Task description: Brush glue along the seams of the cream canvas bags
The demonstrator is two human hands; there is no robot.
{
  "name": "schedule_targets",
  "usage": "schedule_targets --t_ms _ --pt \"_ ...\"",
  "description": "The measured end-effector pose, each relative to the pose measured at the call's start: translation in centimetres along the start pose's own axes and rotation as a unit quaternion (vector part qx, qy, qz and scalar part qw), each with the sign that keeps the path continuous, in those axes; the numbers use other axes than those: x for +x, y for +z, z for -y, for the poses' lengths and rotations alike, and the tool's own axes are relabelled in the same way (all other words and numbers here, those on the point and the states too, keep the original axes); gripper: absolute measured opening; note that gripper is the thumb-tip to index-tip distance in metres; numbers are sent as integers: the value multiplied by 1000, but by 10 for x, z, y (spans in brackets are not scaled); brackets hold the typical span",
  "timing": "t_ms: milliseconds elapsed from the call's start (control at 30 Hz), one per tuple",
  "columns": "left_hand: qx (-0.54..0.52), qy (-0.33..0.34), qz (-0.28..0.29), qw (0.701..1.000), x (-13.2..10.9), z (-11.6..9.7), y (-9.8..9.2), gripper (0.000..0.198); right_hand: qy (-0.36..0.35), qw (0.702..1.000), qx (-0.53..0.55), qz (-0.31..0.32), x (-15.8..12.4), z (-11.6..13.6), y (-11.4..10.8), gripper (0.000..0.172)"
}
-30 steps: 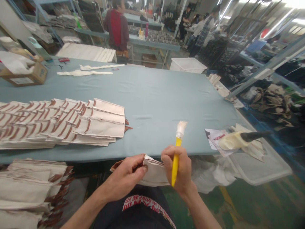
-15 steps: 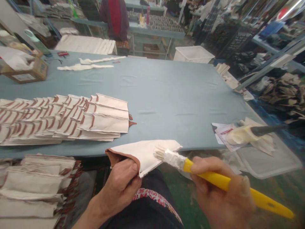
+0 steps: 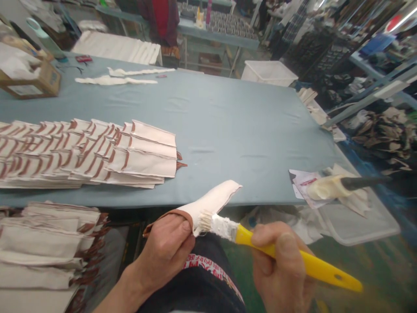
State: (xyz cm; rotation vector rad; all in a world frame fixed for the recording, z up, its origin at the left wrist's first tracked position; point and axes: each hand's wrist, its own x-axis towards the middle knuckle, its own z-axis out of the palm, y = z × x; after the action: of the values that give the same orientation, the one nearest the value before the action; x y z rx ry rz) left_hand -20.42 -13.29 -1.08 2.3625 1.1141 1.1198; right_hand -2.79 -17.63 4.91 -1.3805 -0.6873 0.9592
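Note:
My left hand [image 3: 169, 245] is closed on a cream fabric piece with brown trim [image 3: 213, 201], held up in front of my lap just below the table edge. My right hand [image 3: 282, 269] grips the yellow handle of a brush [image 3: 293, 257]. The brush's white, glue-caked bristles [image 3: 206, 221] touch the lower edge of the fabric piece right beside my left thumb.
A fanned row of finished cream-and-brown pieces [image 3: 87, 154] lies on the blue-grey table [image 3: 228, 126]. More pieces are stacked at my lower left [image 3: 45, 243]. A second glue-covered brush [image 3: 339, 186] rests on paper over a clear bin [image 3: 358, 224]. A cardboard box [image 3: 31, 80] sits far left.
The fabric piece was lifted from my lap and turned edge-up. The brush swung from upright to pointing left, and its bristles have slid down to the piece's lower edge.

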Motion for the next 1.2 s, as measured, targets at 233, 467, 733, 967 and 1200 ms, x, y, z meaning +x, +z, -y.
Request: schedule_targets --t_ms 233,467,733,967,1200 --pt "40 6 -3 999 -1 3 1 29 -42 998 -47 9 0 -5 -4 45" --pt "42 20 -12 999 6 4 4 29 -78 994 -57 54 3 -10 -7 46" --pt "10 13 -6 1000 7 5 8 25 -96 992 -37 73 16 -16 -15 46" --pt "9 -7 3 1000 8 4 8 30 -79 995 -15 57 19 -15 -15 46" --pt "-39 1 -6 999 12 5 10 30 -60 994 -23 93 32 -19 -19 50"
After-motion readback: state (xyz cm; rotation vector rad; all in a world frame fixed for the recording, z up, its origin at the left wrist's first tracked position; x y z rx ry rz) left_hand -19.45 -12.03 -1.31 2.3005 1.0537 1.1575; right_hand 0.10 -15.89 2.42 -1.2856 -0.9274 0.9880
